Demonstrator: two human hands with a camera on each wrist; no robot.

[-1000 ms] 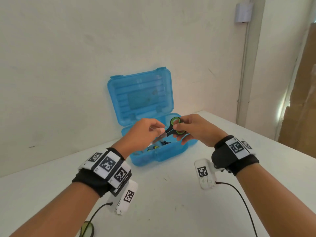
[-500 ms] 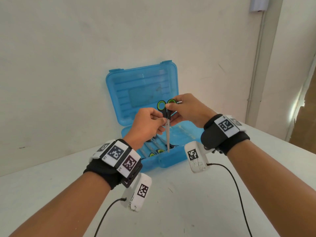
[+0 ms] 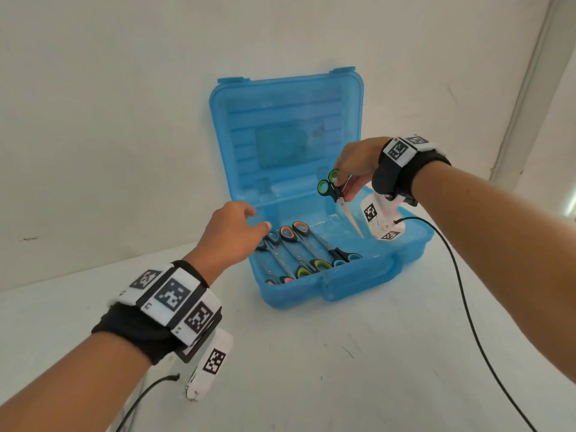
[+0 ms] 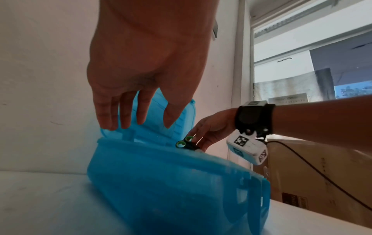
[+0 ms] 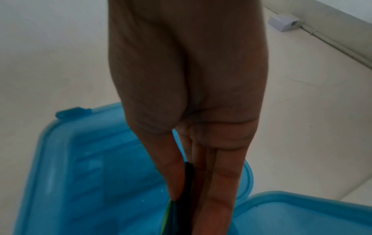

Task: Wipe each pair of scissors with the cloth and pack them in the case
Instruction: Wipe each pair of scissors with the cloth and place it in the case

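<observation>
An open blue plastic case (image 3: 324, 288) stands on the white table, its lid (image 3: 286, 98) leaning back against the wall. Several scissors (image 3: 299, 254) lie side by side in its left half. My right hand (image 3: 352, 173) pinches a small pair of green-and-black scissors (image 3: 332, 188) by the handles, blade pointing down over the case's right half. The same scissors (image 4: 186, 143) show above the case rim in the left wrist view. My left hand (image 3: 237, 226) hovers at the case's left edge, fingers loose and empty (image 4: 141, 111). No cloth is in view.
The white table (image 3: 311, 369) runs to a plain wall behind the case. A black cable (image 3: 467, 307) trails from my right wrist across the table. Cardboard boxes (image 4: 322, 167) and a window sit off to the right.
My left hand let go of the scissors and dropped to the case's left edge. My right hand carried the scissors right and down over the case, blade still pointing down.
</observation>
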